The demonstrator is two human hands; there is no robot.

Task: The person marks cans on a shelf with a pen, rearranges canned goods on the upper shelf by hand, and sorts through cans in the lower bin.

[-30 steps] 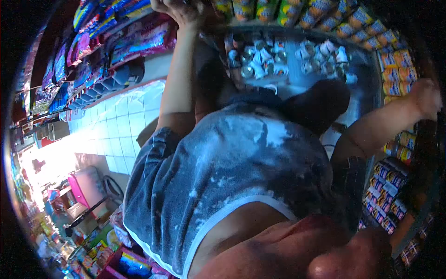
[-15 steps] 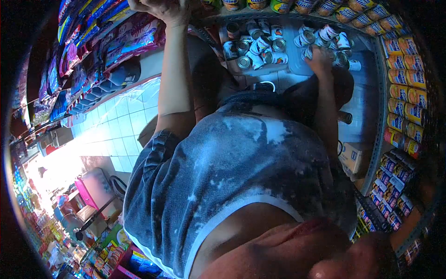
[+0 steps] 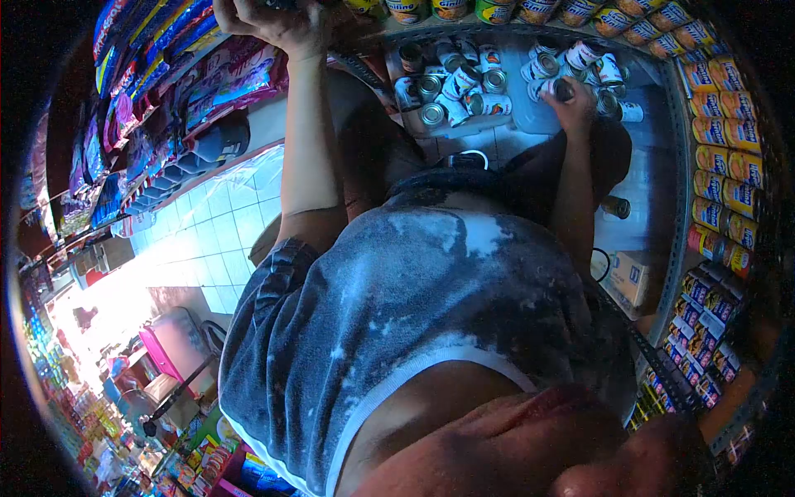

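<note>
The left arm stretches forward, well left of the plastic tray; the right arm reaches to the tray. The left hand is curled, its hold impossible to tell. The right hand, at the tray, grips a can between thumb and fingers.

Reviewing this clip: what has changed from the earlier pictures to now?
The right hand has swung inward from beside the yellow-labelled metal cans on the right to the pale plastic tray of loose cans, and its grip is now on a dark-ended cylindrical can. Whether that can is lifted is unclear. The left hand stays raised at the top edge; the loose white-labelled metal cans to the left lie as before.
</note>
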